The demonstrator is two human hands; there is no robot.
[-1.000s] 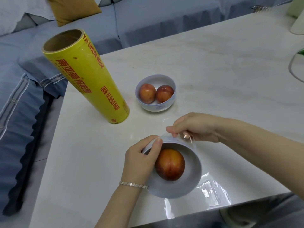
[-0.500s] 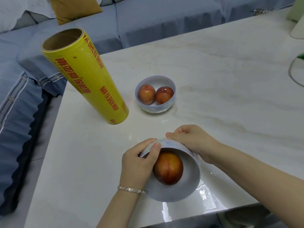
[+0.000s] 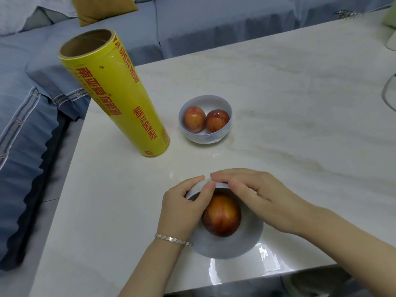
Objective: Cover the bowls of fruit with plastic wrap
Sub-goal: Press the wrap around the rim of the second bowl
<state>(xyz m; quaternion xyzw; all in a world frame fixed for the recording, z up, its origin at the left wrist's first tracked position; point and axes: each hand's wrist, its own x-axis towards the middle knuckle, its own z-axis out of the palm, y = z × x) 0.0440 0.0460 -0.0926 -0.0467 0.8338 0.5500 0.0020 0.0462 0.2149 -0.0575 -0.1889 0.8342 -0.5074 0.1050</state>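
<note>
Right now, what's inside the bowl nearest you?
One red-orange fruit lies in the near bowl. The left hand and right hand cover its far rim and part of the inside, so anything there is hidden. Whether clear wrap lies over it I cannot tell.

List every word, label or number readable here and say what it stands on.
"NAN YA SHUN WRAP": red, down the side of the yellow plastic wrap roll.
"YA SHUN WRAP": red, near the roll's top; its start is hidden.
"保鲜膜": large red characters on the roll; those before it are unclear.
Small red print at the roll's foot: too blurred to read.
No text on the near bowl or the far bowl.
</note>
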